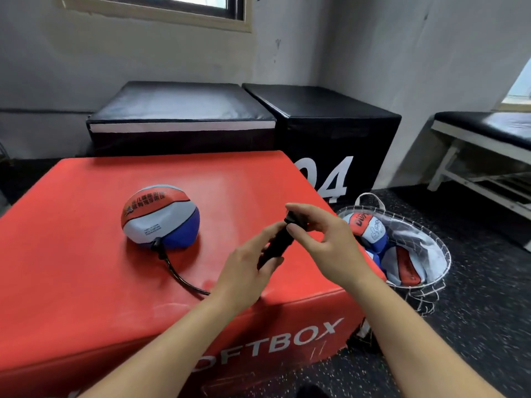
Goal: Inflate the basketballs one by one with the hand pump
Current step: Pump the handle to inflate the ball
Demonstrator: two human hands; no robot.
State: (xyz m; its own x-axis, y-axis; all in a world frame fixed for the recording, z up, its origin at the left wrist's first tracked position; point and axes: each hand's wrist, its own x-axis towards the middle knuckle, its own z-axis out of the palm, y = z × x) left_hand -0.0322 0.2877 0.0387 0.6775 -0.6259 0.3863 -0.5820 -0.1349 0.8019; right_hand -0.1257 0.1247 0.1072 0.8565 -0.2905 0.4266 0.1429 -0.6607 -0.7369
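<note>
Ball on the box: we've got a half-flat rubber basketball with red, white and blue panels [160, 216] sitting on the red padded vinyl box [71, 254], left of our hands – saggy dome shape, pebbled skin, printed text on the red and white panels.

Hose: a thin black rubber hose [172, 268] is plugged in low on the ball's near side and curves across the box top towards our left wrist.

Pump: the black hand pump [280, 242] is a slim dark cylinder, tilted, held up over the right part of the box.

Left hand [247, 268]: fingers wrapped round the lower barrel of the pump, so it's got a proper hold.

Right hand [324, 242]: thumb and fingertips pinching the pump's top handle end.

Basket: down on the speckled black rubber floor [474, 326] to the right, a round white wire mesh basket [442, 254] holds more deflated basketballs [370, 231], crumpled and folded, same colours.

Background: two black padded vinyl boxes [330, 116] behind the red one – smooth, boxy, one marked "04" – plus a white-framed bench with a black pad [488, 130] by the grey wall.
</note>
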